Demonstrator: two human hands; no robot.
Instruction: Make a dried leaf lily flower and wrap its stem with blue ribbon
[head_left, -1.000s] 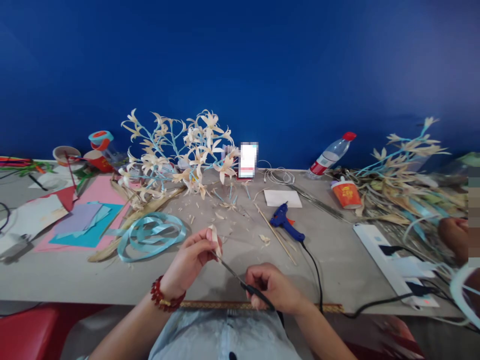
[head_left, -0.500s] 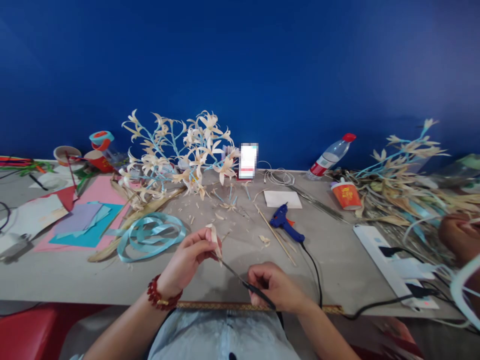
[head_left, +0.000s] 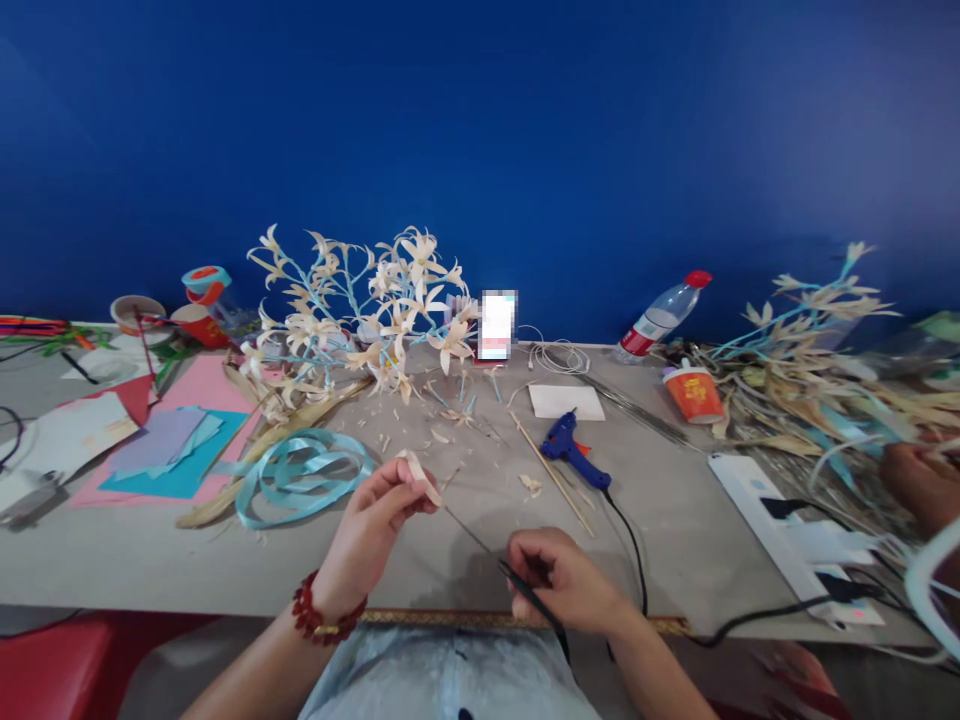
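My left hand, with a red bead bracelet at the wrist, pinches a small pale strip of dried leaf above the table's near edge. My right hand is closed round the black handles of thin scissors, whose blades point up-left toward the strip. A branch of pale handmade flowers on light-blue stems lies further back on the grey table.
A blue glue gun with its black cord, a wooden stick, a light-blue ribbon coil, coloured paper sheets, a water bottle, a red paper cup, a white power strip. Another person's hand at right among dried leaves.
The strip in my left hand has tilted and the scissor blades have drawn slightly away from it. The view has shifted a little downward.
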